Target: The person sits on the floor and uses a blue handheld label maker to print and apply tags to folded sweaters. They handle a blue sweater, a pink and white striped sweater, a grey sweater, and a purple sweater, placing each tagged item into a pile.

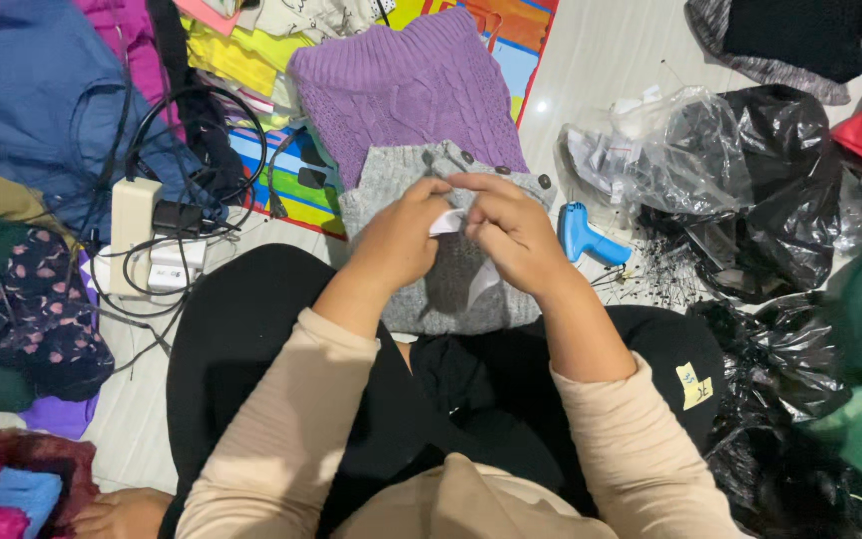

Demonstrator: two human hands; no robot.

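A folded grey knit cardigan [456,289] with dark buttons lies on the floor in front of my crossed legs. Both hands meet above it and pinch a small white paper tag [447,222] between them. My left hand [398,238] grips the tag's left side with its fingers curled. My right hand [511,228] closes on the right side, and a white strip hangs below it. A purple cable-knit sweater [406,90] lies just beyond the cardigan. A blue tagging gun [584,236] rests on the floor right of my right hand.
A power strip [134,232] with plugs and black cables sits at the left among piled clothes. Black plastic bags [775,215] and a clear bag [641,145] crowd the right side. A colourful mat [281,170] lies under the sweaters. Loose black tag pins litter the floor near the gun.
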